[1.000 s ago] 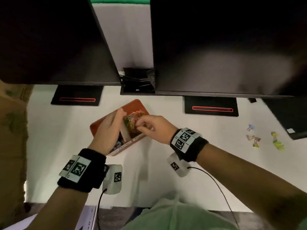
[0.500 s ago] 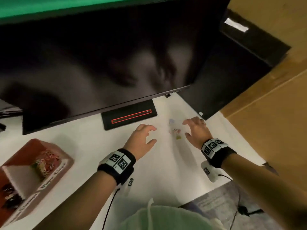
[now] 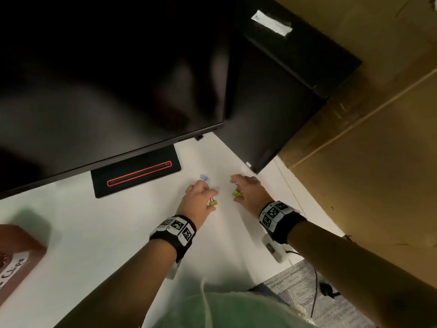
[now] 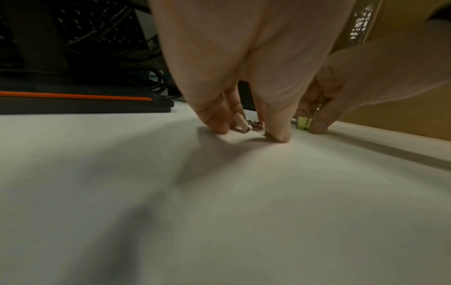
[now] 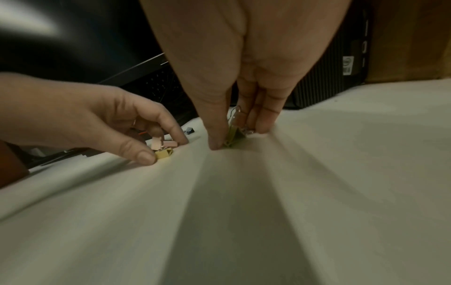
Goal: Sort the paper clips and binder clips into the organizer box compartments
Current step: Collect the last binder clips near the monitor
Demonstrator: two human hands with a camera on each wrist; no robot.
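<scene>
Down on the white desk, both hands at the binder clips. Left hand: thumb and fingers closed around pink clips and a yellow clip. Right hand: thumb and fingers pinching an olive-green clip. Blue clip loose just beyond. Organizer box well apart, far left, contents probably blurred.

Organizer box: a white label on the rim carries handwriting ending in "Clips"; the rest is cut off at the frame edge. Wristbands: square black-and-white marker codes, no text. Computer tower: a small sticker, print too small to read.
</scene>
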